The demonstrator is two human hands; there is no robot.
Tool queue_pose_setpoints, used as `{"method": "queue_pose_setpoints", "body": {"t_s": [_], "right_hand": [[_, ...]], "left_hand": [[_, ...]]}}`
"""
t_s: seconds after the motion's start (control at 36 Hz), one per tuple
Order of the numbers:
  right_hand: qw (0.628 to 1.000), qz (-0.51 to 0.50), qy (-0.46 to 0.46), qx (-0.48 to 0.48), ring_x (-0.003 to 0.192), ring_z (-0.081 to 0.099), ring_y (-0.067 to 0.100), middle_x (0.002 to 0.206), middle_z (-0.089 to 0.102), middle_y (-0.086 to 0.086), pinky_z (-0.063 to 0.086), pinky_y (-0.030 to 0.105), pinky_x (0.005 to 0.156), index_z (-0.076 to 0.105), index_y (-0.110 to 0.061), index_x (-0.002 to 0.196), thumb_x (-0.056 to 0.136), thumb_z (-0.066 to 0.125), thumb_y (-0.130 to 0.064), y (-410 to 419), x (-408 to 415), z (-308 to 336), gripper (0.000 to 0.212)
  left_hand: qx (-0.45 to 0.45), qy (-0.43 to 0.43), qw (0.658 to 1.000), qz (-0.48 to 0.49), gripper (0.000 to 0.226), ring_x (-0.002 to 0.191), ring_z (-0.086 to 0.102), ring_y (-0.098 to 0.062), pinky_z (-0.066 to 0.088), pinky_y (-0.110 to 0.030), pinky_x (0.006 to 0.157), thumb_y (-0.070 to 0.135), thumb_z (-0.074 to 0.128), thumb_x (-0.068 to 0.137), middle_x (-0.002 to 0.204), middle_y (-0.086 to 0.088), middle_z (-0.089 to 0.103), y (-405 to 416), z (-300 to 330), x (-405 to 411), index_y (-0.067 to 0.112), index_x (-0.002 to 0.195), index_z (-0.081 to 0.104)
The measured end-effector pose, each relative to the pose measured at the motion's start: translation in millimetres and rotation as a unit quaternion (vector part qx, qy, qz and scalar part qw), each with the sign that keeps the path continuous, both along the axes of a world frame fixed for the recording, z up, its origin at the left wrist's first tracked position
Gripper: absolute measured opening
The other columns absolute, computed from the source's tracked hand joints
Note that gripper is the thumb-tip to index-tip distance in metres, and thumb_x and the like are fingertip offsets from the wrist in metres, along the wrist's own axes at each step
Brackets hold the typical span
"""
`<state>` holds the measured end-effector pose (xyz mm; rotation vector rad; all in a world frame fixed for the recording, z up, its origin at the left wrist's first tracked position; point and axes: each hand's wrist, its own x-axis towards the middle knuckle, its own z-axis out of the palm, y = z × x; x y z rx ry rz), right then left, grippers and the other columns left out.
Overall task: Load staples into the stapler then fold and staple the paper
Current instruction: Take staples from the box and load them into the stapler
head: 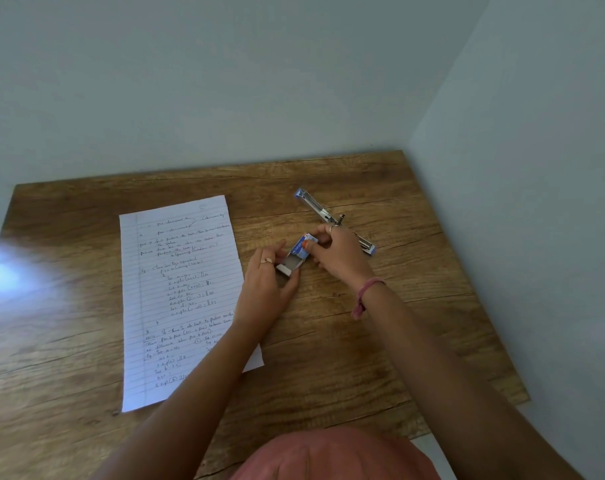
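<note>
On the grained wooden bench, the left hand grips the white inner tray of a small cardboard staple box while the right hand pinches its blue printed sleeve, lettering unreadable. The hinged-open metal stapler lies just behind; lined handwritten paper lies flat to the left.

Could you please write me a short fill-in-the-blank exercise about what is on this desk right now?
1. Both hands hold the small staple ____.
2. The stapler lies swung ____ on the wooden table.
3. The lined paper lies flat, not yet ____.
4. The left hand wears a ____.

Missing words: box; open; folded; ring.
</note>
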<state>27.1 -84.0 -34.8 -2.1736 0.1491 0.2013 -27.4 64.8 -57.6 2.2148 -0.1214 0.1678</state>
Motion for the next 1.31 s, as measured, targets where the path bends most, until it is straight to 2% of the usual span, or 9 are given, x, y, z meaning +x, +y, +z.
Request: {"method": "queue_pose_setpoints", "body": {"t_s": [0.08,0.17,0.33,0.44,0.83,1.0,1.08,1.22,1.31], "right_hand": [[1.0,0.01,-0.012,-0.02,0.09,0.066,0.015,0.107,0.067,0.005,0.056,0.034,0.082,0.062,-0.012,0.114,0.087,0.067,-0.022,0,-2,1,0.029],[0.997,0.021,-0.045,-0.051,0.098,0.061,0.011,0.117,0.055,0.003,0.052,0.028,0.087,0.061,-0.017,0.114,0.088,0.065,-0.024,-1,-5,4,0.027],[0.974,0.142,-0.122,-0.13,0.082,0.051,0.005,0.105,0.048,-0.004,0.041,0.018,0.075,0.068,-0.018,0.103,0.089,0.064,-0.024,-2,-16,12,0.016],[0.951,0.209,-0.138,-0.183,0.088,0.053,0.008,0.105,0.054,0.0,0.047,0.025,0.079,0.071,-0.016,0.108,0.089,0.063,-0.023,3,-18,10,0.022],[0.914,0.27,-0.145,-0.265,0.08,0.052,0.014,0.097,0.048,0.002,0.051,0.036,0.069,0.068,-0.012,0.105,0.094,0.051,-0.028,8,-18,11,0.026],[0.922,0.26,-0.142,-0.248,0.08,0.056,0.015,0.1,0.051,0.003,0.051,0.035,0.068,0.069,-0.012,0.111,0.095,0.051,-0.026,6,-19,14,0.028],[0.934,0.243,-0.134,-0.224,0.08,0.053,0.009,0.097,0.049,-0.005,0.048,0.027,0.068,0.069,-0.015,0.111,0.094,0.054,-0.031,5,-19,15,0.027],[0.951,0.2,-0.116,-0.203,0.084,0.057,0.01,0.098,0.055,-0.004,0.051,0.029,0.073,0.071,-0.019,0.105,0.091,0.059,-0.039,9,-19,11,0.027],[0.958,0.174,-0.11,-0.197,0.082,0.053,0.007,0.093,0.053,-0.008,0.042,0.023,0.068,0.073,-0.02,0.103,0.088,0.062,-0.04,11,-18,11,0.027]], "left_hand": [[-0.002,0.0,1.0,-0.002,0.057,0.106,0.053,-0.011,0.046,-0.032,0.098,0.017,0.07,0.084,0.114,0.008,0.044,1,0,0,0.01,0.135,0.045],[-0.01,-0.002,1.0,-0.005,0.062,0.109,0.052,-0.011,0.045,-0.031,0.099,0.017,0.071,0.082,0.117,0.006,0.044,2,0,1,0.01,0.137,0.042],[-0.009,-0.018,1.0,-0.02,0.063,0.113,0.05,-0.016,0.045,-0.034,0.099,0.012,0.071,0.08,0.121,-0.006,0.048,3,0,0,0.005,0.135,0.043],[-0.012,-0.015,1.0,-0.015,0.061,0.11,0.046,-0.006,0.042,-0.025,0.096,0.01,0.069,0.081,0.125,-0.005,0.047,4,0,0,0.005,0.136,0.042],[-0.032,-0.008,0.999,-0.005,0.065,0.113,0.054,-0.017,0.05,-0.027,0.09,0.012,0.072,0.08,0.126,-0.001,0.045,7,-4,1,0.01,0.137,0.042],[-0.042,-0.015,0.999,-0.008,0.062,0.111,0.056,-0.021,0.052,-0.039,0.093,0.011,0.071,0.081,0.124,0.001,0.045,8,-7,2,0.011,0.136,0.043],[-0.055,-0.017,0.998,-0.004,0.06,0.111,0.056,-0.02,0.051,-0.033,0.092,0.012,0.07,0.082,0.123,0.004,0.045,8,-7,2,0.012,0.135,0.043],[-0.068,-0.019,0.998,-0.005,0.061,0.112,0.053,-0.008,0.042,-0.006,0.088,0.011,0.072,0.081,0.124,0.001,0.048,8,-7,3,0.013,0.135,0.044],[-0.08,-0.012,0.997,-0.007,0.061,0.114,0.053,-0.007,0.043,-0.007,0.09,0.01,0.072,0.081,0.127,-0.003,0.049,9,-9,4,0.016,0.135,0.043]]}}
